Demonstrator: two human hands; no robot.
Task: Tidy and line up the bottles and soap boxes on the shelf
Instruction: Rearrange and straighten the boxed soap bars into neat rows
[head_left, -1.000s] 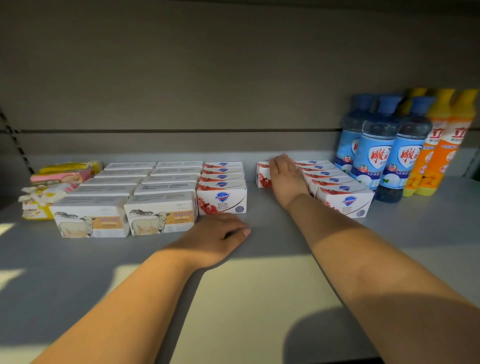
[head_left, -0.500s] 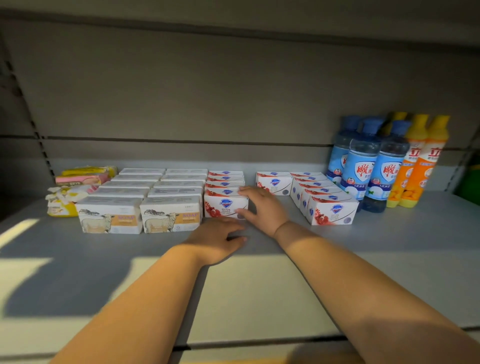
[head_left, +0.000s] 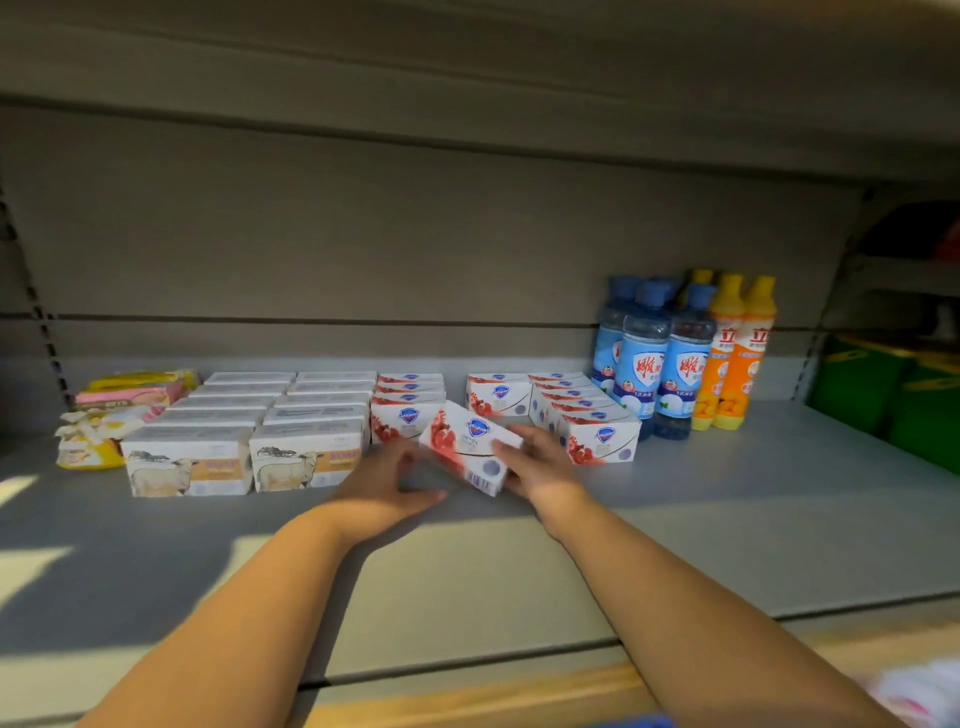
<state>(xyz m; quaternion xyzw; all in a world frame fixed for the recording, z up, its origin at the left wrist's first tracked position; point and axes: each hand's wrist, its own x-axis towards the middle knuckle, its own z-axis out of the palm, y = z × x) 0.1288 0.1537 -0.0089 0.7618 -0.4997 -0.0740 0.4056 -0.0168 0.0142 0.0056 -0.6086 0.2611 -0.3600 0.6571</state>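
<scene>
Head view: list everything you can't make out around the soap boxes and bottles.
Head view:
- Soap box in the right hand: motion-blurred, small print unreadable.
- Left hand: blur hides whether its fingers touch that box.
- Rear yellow bottle: only its cap shows behind the blue bottles.
- Green items: cut off by the right edge.
- White-pink thing: blurred, cut by the bottom corner.

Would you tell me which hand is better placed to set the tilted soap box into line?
Right: the right hand grips the tilted soap box, while the left hand lies open beside it.
</scene>
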